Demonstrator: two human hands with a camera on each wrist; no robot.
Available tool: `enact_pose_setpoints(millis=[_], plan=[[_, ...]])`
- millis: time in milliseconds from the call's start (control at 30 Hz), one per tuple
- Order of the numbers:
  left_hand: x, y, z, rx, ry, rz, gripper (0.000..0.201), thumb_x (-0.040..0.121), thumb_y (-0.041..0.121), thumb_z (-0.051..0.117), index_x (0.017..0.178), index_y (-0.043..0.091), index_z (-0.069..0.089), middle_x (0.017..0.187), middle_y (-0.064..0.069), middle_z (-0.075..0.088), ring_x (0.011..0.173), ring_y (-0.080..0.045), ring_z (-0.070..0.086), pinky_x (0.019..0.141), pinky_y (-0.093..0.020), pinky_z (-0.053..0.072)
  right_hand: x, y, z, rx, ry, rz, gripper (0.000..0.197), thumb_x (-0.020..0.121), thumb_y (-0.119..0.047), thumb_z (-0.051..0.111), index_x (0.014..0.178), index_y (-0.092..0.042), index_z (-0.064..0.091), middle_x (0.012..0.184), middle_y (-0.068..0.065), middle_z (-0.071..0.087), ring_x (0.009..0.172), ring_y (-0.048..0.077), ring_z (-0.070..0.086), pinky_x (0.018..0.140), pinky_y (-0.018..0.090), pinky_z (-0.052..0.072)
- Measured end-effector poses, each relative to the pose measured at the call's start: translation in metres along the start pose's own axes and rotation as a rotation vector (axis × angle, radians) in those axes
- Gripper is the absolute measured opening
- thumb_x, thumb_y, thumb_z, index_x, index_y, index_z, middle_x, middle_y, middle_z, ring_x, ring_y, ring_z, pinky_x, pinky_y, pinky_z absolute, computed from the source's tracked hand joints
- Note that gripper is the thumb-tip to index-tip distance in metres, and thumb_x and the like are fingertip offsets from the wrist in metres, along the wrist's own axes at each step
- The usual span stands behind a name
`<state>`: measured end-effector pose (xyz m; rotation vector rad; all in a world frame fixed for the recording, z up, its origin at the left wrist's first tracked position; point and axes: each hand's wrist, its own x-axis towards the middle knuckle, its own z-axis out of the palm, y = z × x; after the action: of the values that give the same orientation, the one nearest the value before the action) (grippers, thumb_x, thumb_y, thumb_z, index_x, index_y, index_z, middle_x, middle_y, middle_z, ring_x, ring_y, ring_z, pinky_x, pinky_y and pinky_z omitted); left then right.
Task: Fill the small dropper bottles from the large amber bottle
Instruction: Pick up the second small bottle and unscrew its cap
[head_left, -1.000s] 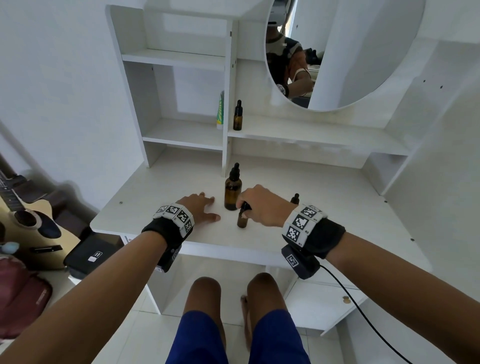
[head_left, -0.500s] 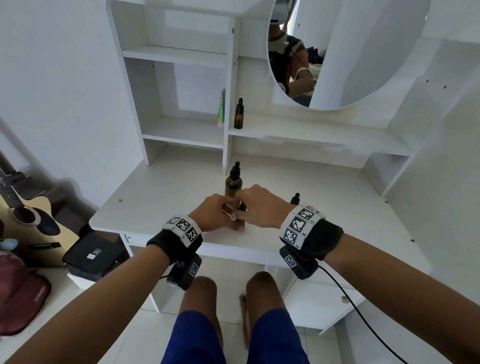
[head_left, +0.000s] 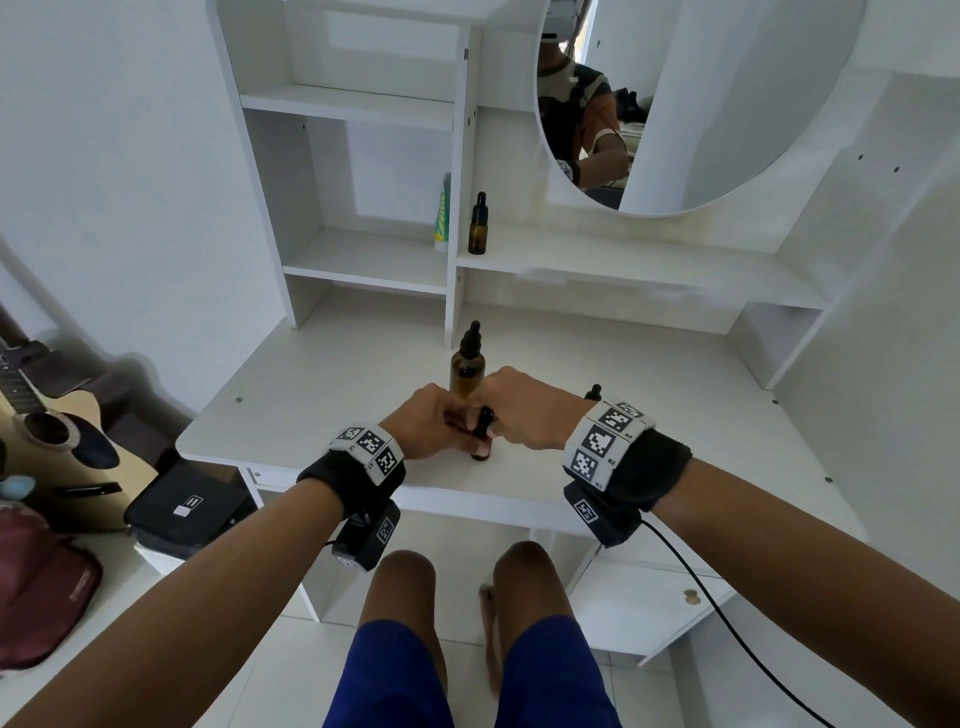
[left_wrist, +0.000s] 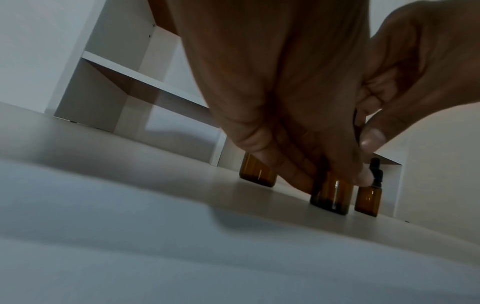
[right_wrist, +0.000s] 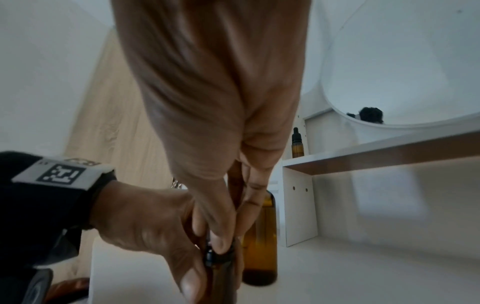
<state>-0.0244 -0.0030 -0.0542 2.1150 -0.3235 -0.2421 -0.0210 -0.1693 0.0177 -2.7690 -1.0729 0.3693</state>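
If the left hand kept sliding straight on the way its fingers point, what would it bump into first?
It is already there: the left hand grips the small dropper bottle standing on the desk. Past that, the second small bottle looks next in line, though depth is hard to judge.

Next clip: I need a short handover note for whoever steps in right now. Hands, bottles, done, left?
Left hand holds the body of the small dropper bottle standing at the desk's front edge.
Right hand pinches its black cap.
Large amber bottle stands capped just behind; a second small bottle beside, a third on the shelf.
Done: nothing visibly filled.
Left: uncap, fill all.
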Motion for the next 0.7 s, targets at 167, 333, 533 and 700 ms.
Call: enact_pose_setpoints(millis=[167, 333, 533, 700], plan=[[0.001, 0.000, 0.000, -0.003, -0.004, -0.010, 0.014, 0.068, 0.016, 0.088, 0.076, 0.022, 0.077, 0.080, 0.002, 0.076, 0.080, -0.010, 0.071, 0.082, -0.023, 0.053, -0.002, 0.001, -0.003, -0.032, 0.010, -0.005, 0.014, 0.086, -0.014, 0.065, 0.100, -0.012, 0.066, 0.095, 0.007, 0.064, 0.082, 0.025, 0.062, 0.070, 0.035, 0.051], [0.001, -0.001, 0.002, -0.011, 0.036, -0.028, 0.019, 0.066, 0.015, 0.088, 0.077, 0.026, 0.078, 0.081, 0.003, 0.076, 0.081, -0.010, 0.070, 0.080, -0.021, 0.052, -0.002, -0.006, 0.000, -0.104, 0.032, 0.113, 0.032, 0.097, -0.033, 0.056, 0.095, -0.001, 0.063, 0.076, 0.004, 0.051, 0.070, 0.025, 0.056, 0.055, 0.028, 0.039], [0.003, -0.004, 0.003, -0.003, 0.042, -0.027, 0.021, 0.066, 0.019, 0.089, 0.083, 0.012, 0.079, 0.081, -0.002, 0.076, 0.078, -0.014, 0.071, 0.080, -0.028, 0.054, -0.004, -0.004, -0.010, -0.026, -0.044, 0.021, 0.022, 0.090, -0.008, 0.059, 0.110, -0.016, 0.066, 0.100, 0.007, 0.063, 0.083, 0.024, 0.062, 0.068, 0.033, 0.049], [0.002, -0.005, 0.003, -0.022, 0.051, -0.031, 0.019, 0.065, 0.018, 0.089, 0.081, 0.018, 0.079, 0.084, -0.001, 0.076, 0.087, -0.019, 0.072, 0.088, -0.030, 0.055, -0.001, -0.009, -0.006, -0.111, 0.002, 0.098, 0.027, 0.095, -0.032, 0.058, 0.105, -0.006, 0.062, 0.090, 0.007, 0.057, 0.075, 0.023, 0.058, 0.060, 0.029, 0.040]])
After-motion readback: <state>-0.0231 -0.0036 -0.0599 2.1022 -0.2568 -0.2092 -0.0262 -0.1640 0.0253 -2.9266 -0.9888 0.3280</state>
